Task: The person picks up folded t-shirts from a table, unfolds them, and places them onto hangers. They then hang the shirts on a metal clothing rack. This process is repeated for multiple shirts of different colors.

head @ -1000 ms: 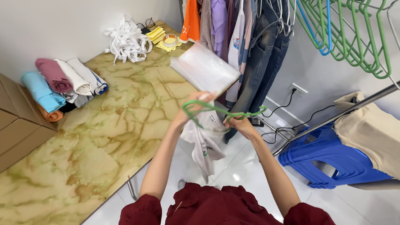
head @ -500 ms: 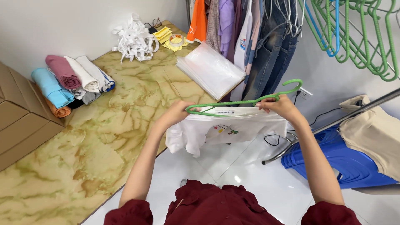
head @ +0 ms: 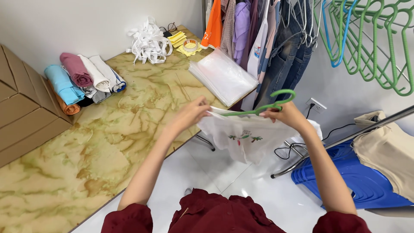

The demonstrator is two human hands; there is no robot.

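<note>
Left hand [head: 189, 115] pinches the white shirt [head: 250, 140] shoulder at the green hanger [head: 258, 108] tip; right hand [head: 288, 116] shut on the hanger's other end, held above floor beside the worktop [head: 108, 142]. Keep hanger level, tug fabric evenly over each end. Marbled worktop, rolled towels [head: 82, 80], clothes rail [head: 258, 39].

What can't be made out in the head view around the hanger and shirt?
- Hanger: its bar is hidden inside the white shirt, and both hands cover its ends.
- Right hand fingers: folded under the shirt, so the grip is unclear.
- Left hand fingertips: pinched into the shirt edge, so what they grip cannot be told.
- Shirt print: too small to read in detail.
- Boxes: cut off by the left edge.
- Blue stool: partly covered by beige cloth.
</note>
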